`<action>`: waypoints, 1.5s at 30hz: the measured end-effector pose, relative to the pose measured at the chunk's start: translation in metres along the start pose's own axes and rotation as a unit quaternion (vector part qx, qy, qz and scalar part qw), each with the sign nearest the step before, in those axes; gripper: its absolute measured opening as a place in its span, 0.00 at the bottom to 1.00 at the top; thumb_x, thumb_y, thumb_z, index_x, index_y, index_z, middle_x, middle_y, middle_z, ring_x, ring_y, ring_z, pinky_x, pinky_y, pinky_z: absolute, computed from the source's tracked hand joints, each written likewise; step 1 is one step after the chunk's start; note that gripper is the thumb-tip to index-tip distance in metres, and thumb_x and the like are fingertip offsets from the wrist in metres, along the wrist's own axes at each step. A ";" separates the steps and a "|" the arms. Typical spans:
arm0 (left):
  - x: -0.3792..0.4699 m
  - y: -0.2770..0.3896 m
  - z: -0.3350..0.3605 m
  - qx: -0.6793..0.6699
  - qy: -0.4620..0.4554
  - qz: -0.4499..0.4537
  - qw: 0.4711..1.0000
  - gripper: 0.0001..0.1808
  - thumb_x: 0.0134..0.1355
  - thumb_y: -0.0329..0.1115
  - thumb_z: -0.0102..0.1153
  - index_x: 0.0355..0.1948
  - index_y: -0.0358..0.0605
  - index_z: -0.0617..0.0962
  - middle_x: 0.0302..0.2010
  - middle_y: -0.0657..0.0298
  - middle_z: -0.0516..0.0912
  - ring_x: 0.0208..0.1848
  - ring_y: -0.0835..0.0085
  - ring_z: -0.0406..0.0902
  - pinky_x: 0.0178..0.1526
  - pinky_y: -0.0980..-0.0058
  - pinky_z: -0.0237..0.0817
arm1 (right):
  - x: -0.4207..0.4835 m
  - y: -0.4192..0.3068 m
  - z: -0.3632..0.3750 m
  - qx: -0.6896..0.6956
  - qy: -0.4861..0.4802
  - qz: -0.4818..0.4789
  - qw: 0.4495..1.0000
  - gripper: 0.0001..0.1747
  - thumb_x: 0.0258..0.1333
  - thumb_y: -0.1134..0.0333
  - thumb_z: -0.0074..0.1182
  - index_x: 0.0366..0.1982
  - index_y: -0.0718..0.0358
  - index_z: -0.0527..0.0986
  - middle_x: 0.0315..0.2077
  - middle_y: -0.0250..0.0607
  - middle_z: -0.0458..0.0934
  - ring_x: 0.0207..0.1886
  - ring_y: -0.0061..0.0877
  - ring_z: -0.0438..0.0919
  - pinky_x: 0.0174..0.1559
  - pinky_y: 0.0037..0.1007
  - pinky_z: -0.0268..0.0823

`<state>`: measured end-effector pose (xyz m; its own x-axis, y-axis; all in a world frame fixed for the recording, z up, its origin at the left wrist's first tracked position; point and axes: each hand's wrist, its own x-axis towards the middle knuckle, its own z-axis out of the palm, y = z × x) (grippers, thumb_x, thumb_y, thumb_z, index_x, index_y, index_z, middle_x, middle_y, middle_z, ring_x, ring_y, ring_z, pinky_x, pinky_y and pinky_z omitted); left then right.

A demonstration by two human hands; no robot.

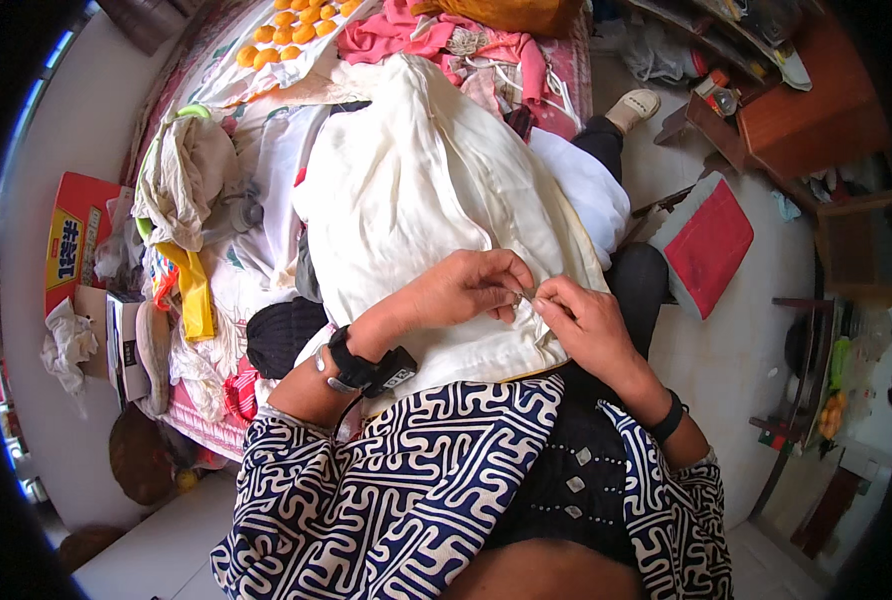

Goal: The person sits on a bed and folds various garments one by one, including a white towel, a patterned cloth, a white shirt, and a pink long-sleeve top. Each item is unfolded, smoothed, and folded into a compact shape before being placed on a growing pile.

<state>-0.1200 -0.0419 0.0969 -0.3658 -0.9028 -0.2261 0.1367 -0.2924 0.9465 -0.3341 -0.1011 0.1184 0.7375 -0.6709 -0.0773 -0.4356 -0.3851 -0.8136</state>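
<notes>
A large cream-white cloth (386,195), smooth and slightly shiny, lies over my lap and the bed in front of me. It has a long seam and soft folds, with a yellowish edge along its right side. Above its near right part, my left hand (479,285) and my right hand (592,322) meet fingertip to fingertip. Both pinch at a small thin object between them, too small to identify. Cloth bunches just under my right fingers. My left wrist wears a black strap with a small device (389,373).
Oranges (284,35) and pink clothing (397,34) lie on the bed's far end. A black knitted hat (284,337), a green hoop with beige cloth (183,180) and a red box (78,232) are left. A red-topped cushion (705,247) and wooden furniture (813,112) stand right.
</notes>
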 end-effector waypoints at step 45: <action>-0.011 0.091 -0.258 0.082 0.428 0.109 0.893 0.12 0.62 0.34 0.61 0.45 0.41 0.80 0.38 0.66 0.82 0.37 0.80 0.78 0.42 0.82 0.70 | -0.040 0.138 -0.006 0.400 0.027 0.360 0.842 0.29 0.65 0.45 0.47 0.52 0.63 0.71 0.37 0.39 0.80 0.35 0.23 0.79 0.37 0.26 0.73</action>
<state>0.1338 -0.1402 0.1263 0.5011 -0.8634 -0.0585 -0.0442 -0.0930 0.9947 -0.4266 -0.1317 0.0124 0.3961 -0.5847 -0.7080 -0.2567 0.6698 -0.6968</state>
